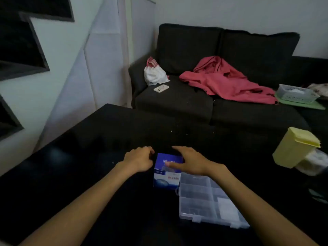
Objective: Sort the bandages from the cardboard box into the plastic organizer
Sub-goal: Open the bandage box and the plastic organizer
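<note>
Blue-and-white cardboard box (167, 172) stands upright, closed, print blurred.

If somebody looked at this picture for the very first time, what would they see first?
Probably the two bare arms reaching in from the bottom, with the left hand beside a blue and white cardboard box and the right hand resting on its top, on the black table. A clear plastic organizer lies right next to the box. Behind, the bright pink garment on the dark sofa stands out too.
</note>
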### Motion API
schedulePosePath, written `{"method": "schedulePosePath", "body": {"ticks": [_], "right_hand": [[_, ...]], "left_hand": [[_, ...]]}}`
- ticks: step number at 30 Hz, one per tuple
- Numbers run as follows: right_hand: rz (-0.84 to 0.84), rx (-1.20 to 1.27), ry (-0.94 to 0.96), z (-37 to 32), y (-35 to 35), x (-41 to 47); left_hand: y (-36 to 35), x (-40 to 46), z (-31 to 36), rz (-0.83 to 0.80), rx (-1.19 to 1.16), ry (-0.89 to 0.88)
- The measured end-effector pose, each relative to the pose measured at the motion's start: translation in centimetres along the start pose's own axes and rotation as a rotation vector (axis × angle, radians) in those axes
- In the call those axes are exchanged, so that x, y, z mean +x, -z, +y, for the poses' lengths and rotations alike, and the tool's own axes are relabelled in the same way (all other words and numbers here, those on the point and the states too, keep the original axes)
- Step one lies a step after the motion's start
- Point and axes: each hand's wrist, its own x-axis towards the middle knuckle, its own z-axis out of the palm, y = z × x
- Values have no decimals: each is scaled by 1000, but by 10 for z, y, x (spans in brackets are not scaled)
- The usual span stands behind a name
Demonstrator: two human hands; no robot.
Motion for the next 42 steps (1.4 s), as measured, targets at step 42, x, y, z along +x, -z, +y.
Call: {"method": "schedulePosePath", "body": {"ticks": [42], "right_hand": [[322, 518, 168, -34, -159, -91]], "left_hand": [[-120, -145, -71, 720, 214, -466]]}}
